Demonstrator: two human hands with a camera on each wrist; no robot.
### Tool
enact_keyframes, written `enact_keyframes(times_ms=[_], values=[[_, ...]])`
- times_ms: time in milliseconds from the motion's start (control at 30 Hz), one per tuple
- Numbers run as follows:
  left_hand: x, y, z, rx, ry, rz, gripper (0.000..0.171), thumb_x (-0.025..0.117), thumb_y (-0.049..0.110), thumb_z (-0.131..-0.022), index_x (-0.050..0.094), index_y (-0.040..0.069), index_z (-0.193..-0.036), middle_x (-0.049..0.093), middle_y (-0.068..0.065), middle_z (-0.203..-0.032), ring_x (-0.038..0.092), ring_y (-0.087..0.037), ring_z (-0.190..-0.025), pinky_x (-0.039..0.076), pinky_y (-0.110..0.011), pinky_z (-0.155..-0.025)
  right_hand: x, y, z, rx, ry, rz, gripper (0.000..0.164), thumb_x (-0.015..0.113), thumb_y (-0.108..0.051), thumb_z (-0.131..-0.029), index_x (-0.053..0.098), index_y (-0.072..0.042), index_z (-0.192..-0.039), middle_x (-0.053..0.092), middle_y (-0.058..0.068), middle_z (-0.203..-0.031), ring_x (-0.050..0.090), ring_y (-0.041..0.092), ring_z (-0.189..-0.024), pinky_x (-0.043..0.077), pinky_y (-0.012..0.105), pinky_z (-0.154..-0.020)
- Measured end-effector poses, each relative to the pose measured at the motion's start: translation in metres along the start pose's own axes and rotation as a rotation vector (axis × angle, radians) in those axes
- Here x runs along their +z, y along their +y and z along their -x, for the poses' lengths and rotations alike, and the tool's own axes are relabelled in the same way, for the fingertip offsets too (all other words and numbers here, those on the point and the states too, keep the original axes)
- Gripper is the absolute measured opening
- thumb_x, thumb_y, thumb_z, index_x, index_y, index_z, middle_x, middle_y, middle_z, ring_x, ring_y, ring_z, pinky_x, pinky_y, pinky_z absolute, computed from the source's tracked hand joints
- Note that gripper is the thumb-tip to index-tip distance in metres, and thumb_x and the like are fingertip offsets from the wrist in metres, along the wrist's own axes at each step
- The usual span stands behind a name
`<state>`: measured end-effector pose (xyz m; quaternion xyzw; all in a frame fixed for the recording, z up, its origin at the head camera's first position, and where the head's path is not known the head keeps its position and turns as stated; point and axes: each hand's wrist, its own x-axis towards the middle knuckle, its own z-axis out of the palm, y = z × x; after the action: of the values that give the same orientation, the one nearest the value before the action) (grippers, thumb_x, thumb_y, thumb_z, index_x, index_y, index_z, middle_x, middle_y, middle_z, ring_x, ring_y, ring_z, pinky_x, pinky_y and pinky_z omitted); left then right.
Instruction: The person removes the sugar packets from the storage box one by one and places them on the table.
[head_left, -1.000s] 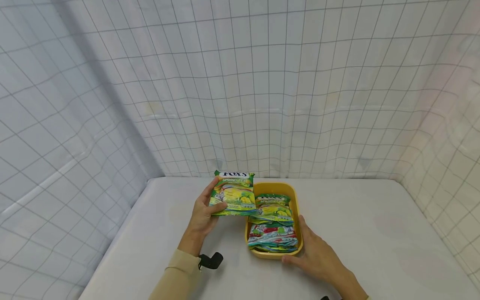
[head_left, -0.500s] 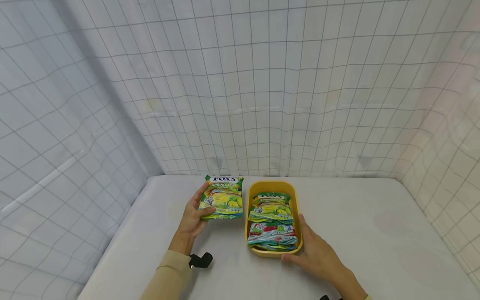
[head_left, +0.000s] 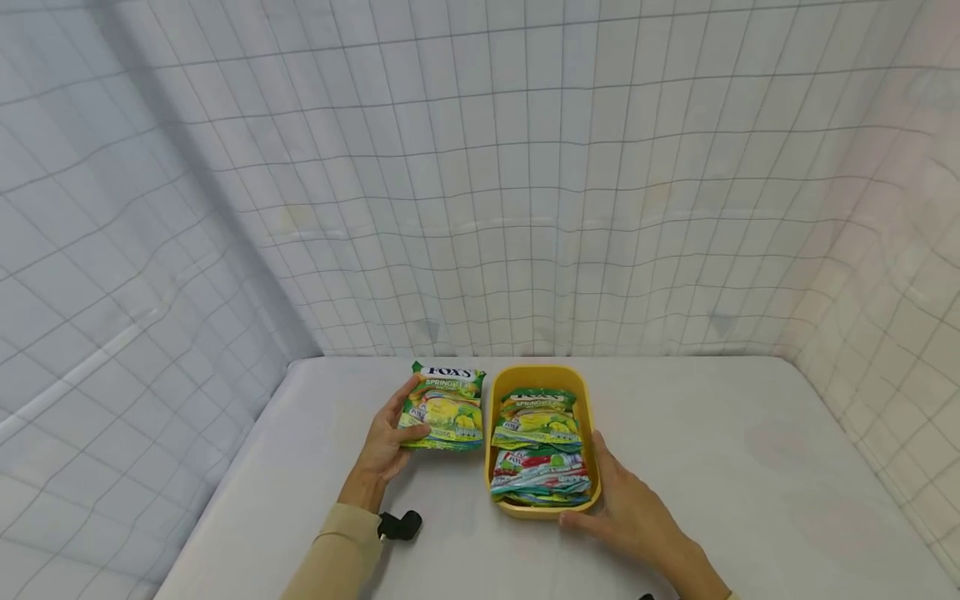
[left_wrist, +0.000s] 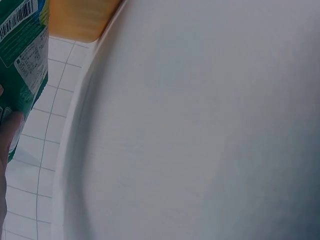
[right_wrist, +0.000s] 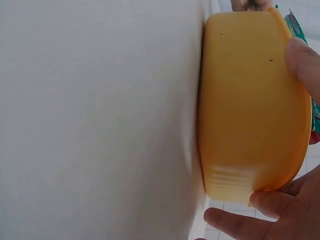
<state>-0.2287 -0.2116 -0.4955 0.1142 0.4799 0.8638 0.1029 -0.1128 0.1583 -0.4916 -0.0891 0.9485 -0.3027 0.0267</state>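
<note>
My left hand [head_left: 382, 446] pinches a green and yellow candy bag [head_left: 444, 410] marked FOX'S Spring Tea, its thumb across the front. In the left wrist view the bag's green back [left_wrist: 30, 65] shows a barcode. Just to the right stands a yellow plastic tub [head_left: 497, 379]. My right hand [head_left: 637, 508] grips the tub's near right corner, thumb at the front and fingers along the right side. Inside the tub, a matching Spring Tea bag [head_left: 538, 421] lies at the back, and a red and light-blue candy bag [head_left: 540, 473] lies on others in front.
A white-covered table [head_left: 712, 433] spreads under everything. Behind it and at both sides rise white walls [head_left: 525, 183] with a dark grid pattern. A black wrist strap piece [head_left: 401, 525] sticks out from the left sleeve [head_left: 337, 550].
My left hand has carried the candy bag left, away from over the tub's left rim, and a little lower toward the table. My right hand has stayed at the tub.
</note>
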Motion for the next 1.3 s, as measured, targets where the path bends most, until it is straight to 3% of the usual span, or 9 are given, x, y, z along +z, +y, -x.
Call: enact_keyframes(times_ms=[233,467,667,1067,1300], values=[[-0.005,-0.007,-0.003,-0.027,-0.014,-0.024,0.096,0.049,-0.033,-0.084,0.014,0.008,-0.164,0.009,-0.014,-0.167,0.053,-0.019,-0.13,0.054,-0.034,-0.096,0.002,0.001,0.0,-0.01,0.023,0.026,0.136,0.072,-0.08,-0.07,0.012,-0.001,-0.162,0.039,0.026,-0.156,0.049,0.042,-0.134,0.048,0.055,-0.101],[-0.008,-0.015,-0.007,-0.057,0.055,-0.045,0.095,0.049,-0.034,-0.084,0.019,0.008,-0.163,0.015,-0.012,-0.166,0.055,-0.018,-0.126,0.057,-0.028,-0.085,0.002,0.002,0.002,-0.011,0.038,0.055,0.134,0.07,-0.082,-0.071,0.014,0.0,-0.162,0.041,0.026,-0.155,0.052,0.042,-0.131,0.05,0.055,-0.098],[-0.012,-0.02,-0.006,-0.073,0.105,-0.057,0.093,0.048,-0.034,-0.084,0.021,0.009,-0.163,0.013,-0.01,-0.166,0.058,-0.019,-0.122,0.058,-0.03,-0.085,0.004,0.002,0.001,-0.021,0.051,0.069,0.134,0.069,-0.083,-0.071,0.015,-0.001,-0.162,0.043,0.024,-0.154,0.053,0.04,-0.131,0.05,0.054,-0.098],[-0.014,-0.022,-0.003,-0.081,0.133,-0.25,0.093,0.057,-0.032,-0.08,0.023,0.0,-0.16,0.019,-0.02,-0.164,0.057,-0.013,-0.118,0.056,-0.023,-0.074,0.006,0.0,0.0,-0.019,0.052,0.059,0.134,0.072,-0.08,-0.071,0.014,0.0,-0.162,0.043,0.025,-0.154,0.054,0.04,-0.13,0.051,0.054,-0.096],[-0.01,-0.02,-0.006,-0.071,0.152,-0.376,0.095,0.063,-0.032,-0.074,0.03,-0.001,-0.157,0.024,-0.02,-0.164,0.042,-0.028,-0.134,0.054,-0.022,-0.085,0.005,0.0,0.0,-0.031,0.077,0.062,0.131,0.076,-0.075,-0.072,0.016,-0.001,-0.162,0.044,0.024,-0.153,0.055,0.04,-0.128,0.052,0.054,-0.094]])
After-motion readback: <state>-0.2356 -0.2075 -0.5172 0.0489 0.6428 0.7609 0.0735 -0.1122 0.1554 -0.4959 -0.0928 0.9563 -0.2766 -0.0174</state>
